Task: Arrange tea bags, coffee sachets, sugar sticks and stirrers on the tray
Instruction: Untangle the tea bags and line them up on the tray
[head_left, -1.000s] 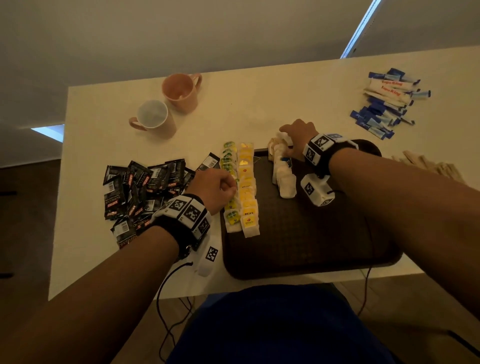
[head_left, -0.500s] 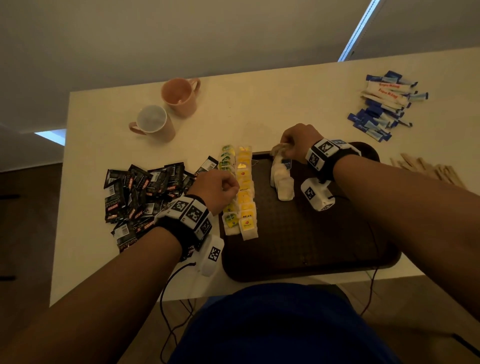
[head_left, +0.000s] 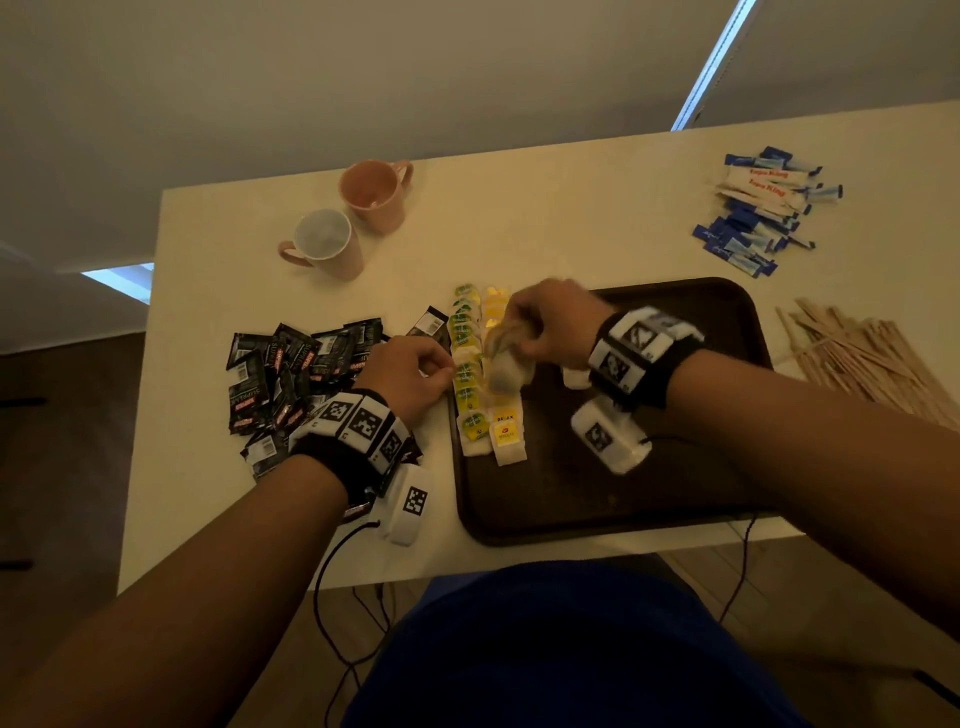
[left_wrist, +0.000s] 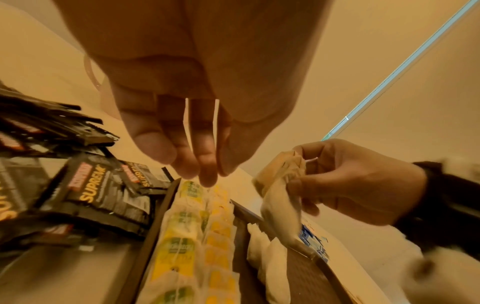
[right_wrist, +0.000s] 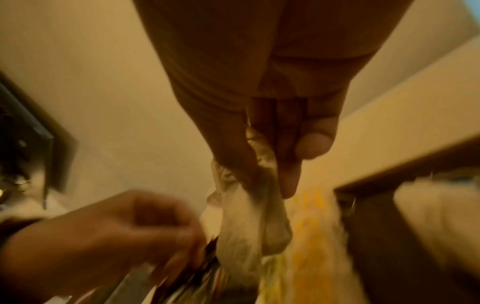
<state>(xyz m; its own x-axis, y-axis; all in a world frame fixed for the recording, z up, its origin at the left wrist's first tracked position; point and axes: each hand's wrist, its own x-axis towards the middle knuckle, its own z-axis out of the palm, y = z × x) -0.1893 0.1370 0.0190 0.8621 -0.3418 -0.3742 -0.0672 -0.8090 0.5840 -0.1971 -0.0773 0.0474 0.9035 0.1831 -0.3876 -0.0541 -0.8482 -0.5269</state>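
Note:
A dark brown tray (head_left: 623, 493) lies on the table in front of me. Along its left side run a row of green-tagged tea bags (head_left: 470, 384) and a row of yellow-tagged tea bags (head_left: 506, 431). My right hand (head_left: 540, 332) grips a bunch of plain tea bags (head_left: 506, 364) by their tops, hanging over the yellow row. These held tea bags (left_wrist: 280, 205) are blurred in the right wrist view. My left hand (head_left: 431, 371) is curled at the tray's left edge beside the green row, with two thin white strips (left_wrist: 187, 123) held between its fingers. A few plain white tea bags (left_wrist: 270, 261) lie further right on the tray.
Black coffee sachets (head_left: 301, 374) are heaped left of the tray. Blue and white sugar sticks (head_left: 763, 208) lie at the far right, with wooden stirrers (head_left: 862, 358) right of the tray. Two pink mugs (head_left: 374, 195) (head_left: 324, 244) stand at the back left.
My right hand has lifted a bunch of plain tea bags off the tray's middle row and carried it left over the yellow row. The left hand has stayed at the tray's edge.

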